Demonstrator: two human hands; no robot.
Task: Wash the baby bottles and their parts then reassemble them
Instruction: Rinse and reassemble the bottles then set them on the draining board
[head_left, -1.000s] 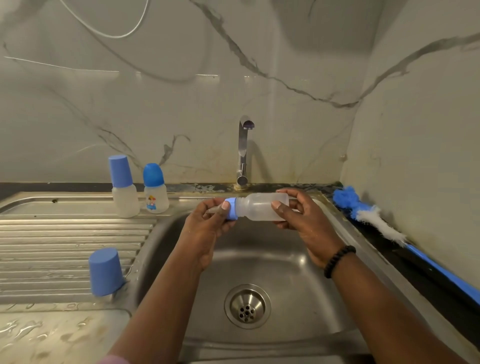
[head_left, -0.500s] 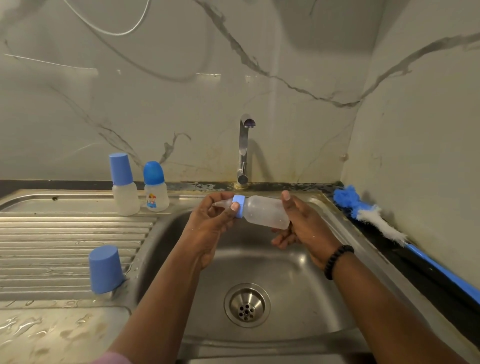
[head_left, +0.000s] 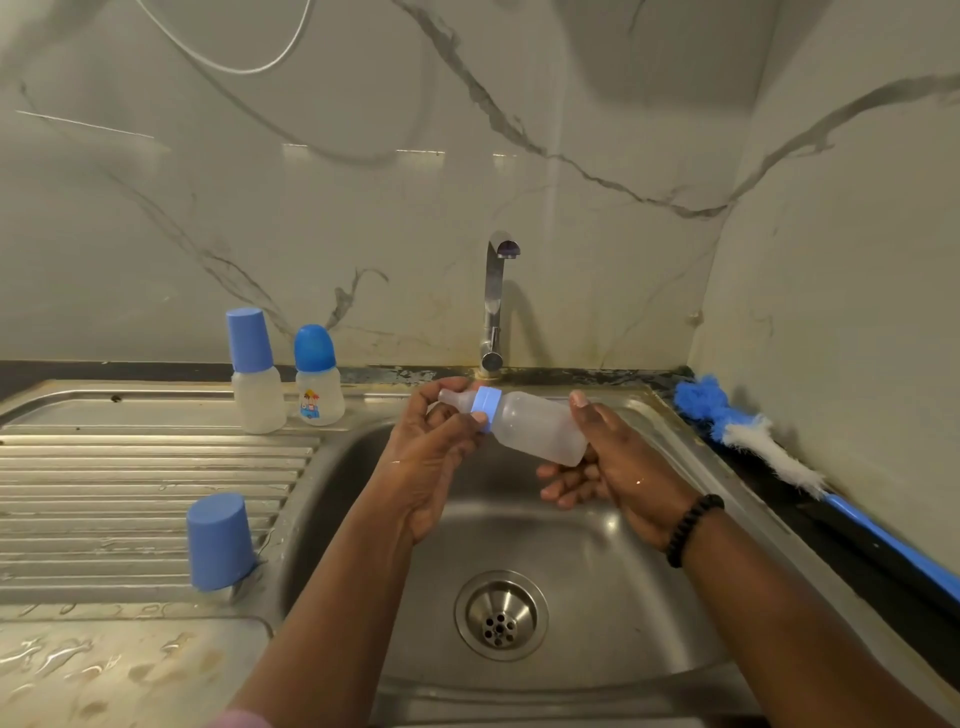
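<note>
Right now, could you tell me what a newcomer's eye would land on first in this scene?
First, the two hands over the sink basin: the left hand grips the blue collar of a clear baby bottle, the right hand holds its base. Next, two blue-capped bottles stand on the drainboard's back edge, a loose blue cap sits nearer, and a blue-and-white bottle brush lies along the right wall.

Over the sink (head_left: 613, 613), the left hand (head_left: 423, 457) pinches the blue ring (head_left: 487, 408) of a clear bottle (head_left: 535, 428) while the right hand (head_left: 608, 465) holds its bottom end.
</note>
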